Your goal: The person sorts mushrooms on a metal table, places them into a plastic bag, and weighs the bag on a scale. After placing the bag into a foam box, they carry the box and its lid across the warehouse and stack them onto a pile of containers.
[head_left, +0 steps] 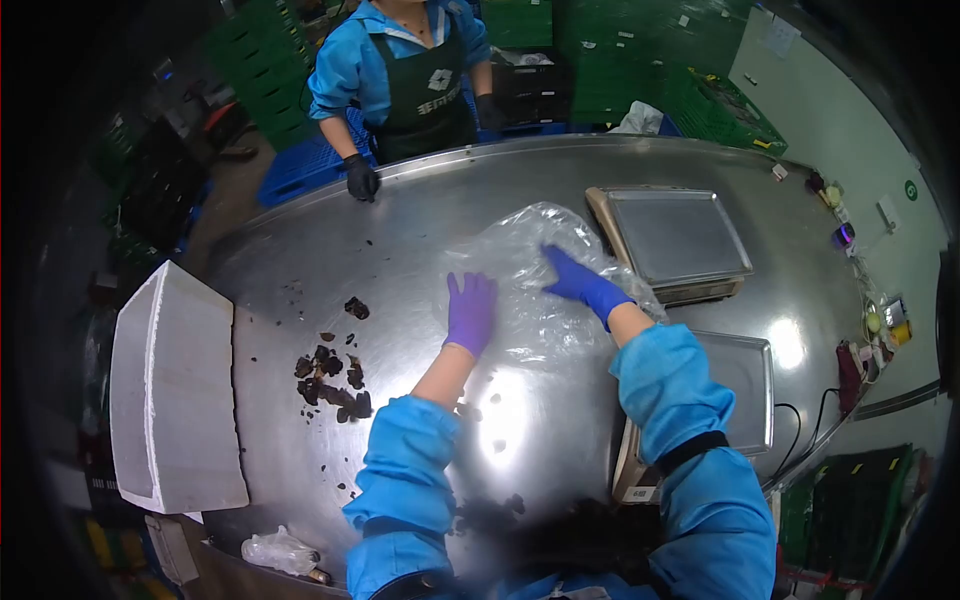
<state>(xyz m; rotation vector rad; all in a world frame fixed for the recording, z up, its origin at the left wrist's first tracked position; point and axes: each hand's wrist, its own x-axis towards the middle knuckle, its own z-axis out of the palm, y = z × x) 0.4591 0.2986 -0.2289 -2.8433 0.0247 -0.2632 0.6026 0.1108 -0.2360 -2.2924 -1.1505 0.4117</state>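
A clear plastic bag [545,325] lies spread and crumpled on the metal table, its far edge puffed up. My left hand [472,312], in a purple glove, rests flat at the bag's left side with its fingers apart. Over the bag's right part is my right hand [583,283], gloved in blue-purple, its fingers spread and pointing left. It touches the film without visibly gripping it. Left of my hands, dark brown ruffled pieces, which look like wood ear mushrooms [335,385], lie scattered in a loose pile.
A white foam box [195,390] stands at the left edge. Two scales with metal trays, a far one [680,235] and a near one [735,385], sit on the right. Across the metal table [420,220] stands a co-worker [425,90] in black gloves. Green crates [735,110] are behind.
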